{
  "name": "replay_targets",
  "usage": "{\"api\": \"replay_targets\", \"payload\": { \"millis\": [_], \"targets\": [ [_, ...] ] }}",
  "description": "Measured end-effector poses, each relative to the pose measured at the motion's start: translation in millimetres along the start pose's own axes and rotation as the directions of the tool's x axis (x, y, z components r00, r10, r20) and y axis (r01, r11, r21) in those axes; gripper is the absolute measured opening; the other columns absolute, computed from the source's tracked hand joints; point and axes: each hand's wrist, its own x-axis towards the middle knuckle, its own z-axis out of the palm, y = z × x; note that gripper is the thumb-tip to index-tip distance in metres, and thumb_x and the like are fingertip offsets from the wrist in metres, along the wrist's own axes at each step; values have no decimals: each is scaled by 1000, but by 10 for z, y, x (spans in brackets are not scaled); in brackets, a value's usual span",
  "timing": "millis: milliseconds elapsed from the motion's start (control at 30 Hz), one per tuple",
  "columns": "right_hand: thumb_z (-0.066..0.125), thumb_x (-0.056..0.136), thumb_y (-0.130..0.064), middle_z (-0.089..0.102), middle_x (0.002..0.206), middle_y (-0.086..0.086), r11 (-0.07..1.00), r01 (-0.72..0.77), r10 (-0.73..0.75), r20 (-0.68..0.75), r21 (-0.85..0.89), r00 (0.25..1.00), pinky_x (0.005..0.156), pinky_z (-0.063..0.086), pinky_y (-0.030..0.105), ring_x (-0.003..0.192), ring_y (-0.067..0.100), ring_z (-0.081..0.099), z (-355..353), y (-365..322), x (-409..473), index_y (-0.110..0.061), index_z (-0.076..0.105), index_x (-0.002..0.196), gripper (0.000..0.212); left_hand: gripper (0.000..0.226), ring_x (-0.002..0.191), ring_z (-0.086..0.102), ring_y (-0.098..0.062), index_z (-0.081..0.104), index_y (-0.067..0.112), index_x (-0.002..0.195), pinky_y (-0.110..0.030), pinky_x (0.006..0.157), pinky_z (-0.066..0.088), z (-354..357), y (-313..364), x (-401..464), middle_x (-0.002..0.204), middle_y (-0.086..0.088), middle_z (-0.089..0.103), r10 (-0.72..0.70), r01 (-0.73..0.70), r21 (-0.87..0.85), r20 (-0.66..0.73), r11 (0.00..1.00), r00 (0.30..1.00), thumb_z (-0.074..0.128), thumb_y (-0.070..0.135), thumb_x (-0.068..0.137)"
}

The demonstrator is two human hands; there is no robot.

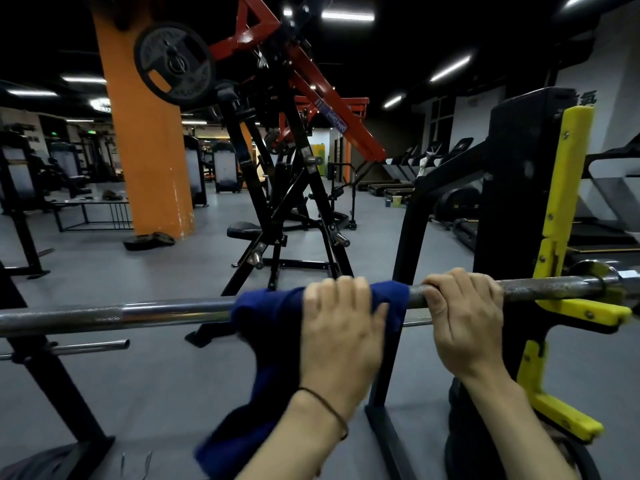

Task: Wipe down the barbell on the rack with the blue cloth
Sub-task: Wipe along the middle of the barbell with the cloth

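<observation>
A steel barbell [138, 311] runs across the view, its right end lying in a yellow hook [585, 311] of the black rack [516, 188]. A blue cloth [266, 317] is draped over the bar near the middle, with a long tail hanging down toward me. My left hand [341, 327] grips the cloth around the bar, fingers curled over the top. My right hand [465, 317] grips the bare knurled bar just right of the cloth, close to the rack upright.
The rack's left support [52, 386] with a short steel peg [86, 346] stands at lower left. Beyond the bar stands a black and red plate-loaded machine [287, 161] with a weight plate [173, 64], an orange pillar [149, 143] and treadmills [398, 181] at right. Grey floor lies between.
</observation>
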Motion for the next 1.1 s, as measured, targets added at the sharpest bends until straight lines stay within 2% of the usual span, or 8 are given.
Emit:
{"api": "replay_targets", "payload": {
  "millis": [167, 333, 467, 600, 767, 833, 900, 1100],
  "targets": [
    [30, 108, -43, 58, 91, 3, 995, 92, -90, 35, -39, 995, 87, 34, 43, 86, 27, 48, -61, 90, 0, -13, 65, 100, 47, 37, 85, 53, -30, 62, 10, 117, -43, 87, 42, 6, -188, 18, 97, -6, 57, 144, -148, -60, -75, 987, 987, 43, 39, 104],
    [35, 107, -39, 58, 81, 4, 989, 116, -121, -48, -92, 992, 81, 38, 44, 76, 29, 51, 15, 86, 48, -12, 65, 89, 44, 38, 88, 55, -32, 63, 10, 110, -44, 92, 40, -163, -799, -163, 97, -8, 60, 29, -33, -42, -88, 999, 996, 41, 40, 103],
    [35, 109, -30, 51, 65, 5, 987, 72, -100, -196, -147, 976, 65, 38, 41, 60, 30, 48, 115, 38, 137, -12, 58, 71, 48, 32, 83, 47, -32, 59, 13, 99, -47, 88, 38, -103, -409, -43, 89, -8, 52, -65, 65, 12, -44, 998, 997, 38, 38, 102],
    [35, 109, -24, 49, 55, 7, 984, 44, -84, -233, -172, 969, 57, 34, 38, 48, 29, 45, 165, 60, 179, -9, 55, 61, 54, 35, 85, 48, -30, 59, 10, 109, -45, 91, 38, 42, 133, 57, 96, -8, 54, 46, -46, -20, -5, 999, 999, 39, 38, 103],
    [33, 102, -32, 51, 45, 8, 959, 85, -65, 81, -271, 995, 48, 26, 29, 41, 32, 52, -9, 86, 419, -13, 54, 48, 61, 50, 104, 57, -33, 58, 7, 132, -43, 102, 37, -48, -314, -51, 115, -10, 61, 179, -178, -81, 5, 981, 984, 41, 44, 103],
    [26, 105, -41, 51, 54, 2, 949, 85, 43, 390, -305, 920, 56, 28, 34, 57, 32, 56, -54, 91, 551, -15, 52, 52, 64, 54, 110, 56, -33, 57, 7, 134, -42, 107, 34, -92, -574, -142, 120, -10, 61, 178, -178, -64, -4, 982, 984, 41, 46, 101],
    [20, 105, -48, 50, 56, -1, 961, 38, 98, 466, -272, 879, 59, 32, 36, 63, 28, 56, -62, 136, 576, -16, 53, 54, 69, 54, 111, 55, -34, 57, 6, 133, -44, 108, 33, -122, -718, -216, 122, -12, 60, 154, -155, -25, -18, 988, 988, 41, 46, 100],
    [26, 107, -47, 53, 54, -5, 994, 78, -66, 149, -79, 987, 44, 35, 33, 47, 22, 53, -55, 214, 363, -20, 56, 61, 61, 47, 90, 50, -34, 58, 5, 114, -48, 95, 35, -17, -69, 2, 99, -13, 54, 19, -20, 41, 22, 999, 1000, 41, 46, 98]
  ]
}}
